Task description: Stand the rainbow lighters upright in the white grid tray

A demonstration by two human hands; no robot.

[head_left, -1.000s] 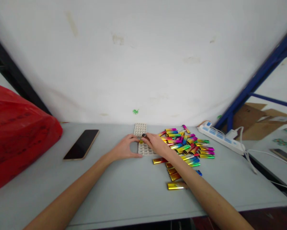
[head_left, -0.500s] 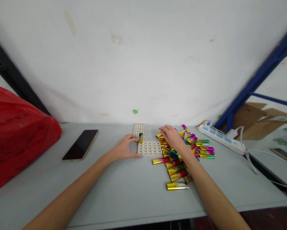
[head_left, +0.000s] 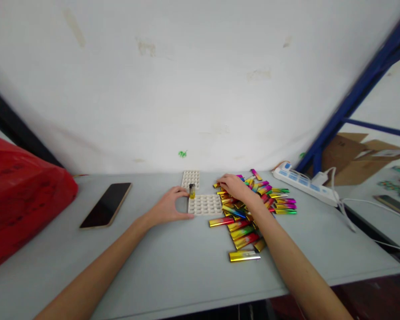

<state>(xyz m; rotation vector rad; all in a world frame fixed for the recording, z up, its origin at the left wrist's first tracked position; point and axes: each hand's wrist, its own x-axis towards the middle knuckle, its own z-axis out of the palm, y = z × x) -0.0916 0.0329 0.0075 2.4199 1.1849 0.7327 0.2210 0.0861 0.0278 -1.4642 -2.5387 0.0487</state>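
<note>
A lighter (head_left: pixel 192 191) with a dark top and a yellow lower part stands upright at the back left corner of a white tray (head_left: pixel 204 205) with rows of holes. My left hand (head_left: pixel 168 206) grips that tray's left end, thumb at the near corner and fingers at the far corner beside the lighter. At the back left of a pile of shiny multicoloured lighters (head_left: pixel 241 226), my right hand (head_left: pixel 235 186) has its fingers bent down around a lighter (head_left: pixel 216 185), whose yellow end sticks out. The fingertips are partly hidden.
Behind the first tray lies a second white tray (head_left: pixel 190 178). A phone (head_left: pixel 107 205) and a red plastic bag (head_left: pixel 26 200) are at the left. A white power strip (head_left: pixel 305 184) with cables lies at the right, near a blue frame (head_left: pixel 349 106) and a cardboard box (head_left: pixel 343 160).
My right hand has lowered slightly and its fingers have closed down at the pile's back left. My left hand stays at the tray. The whole view has shifted a little.
</note>
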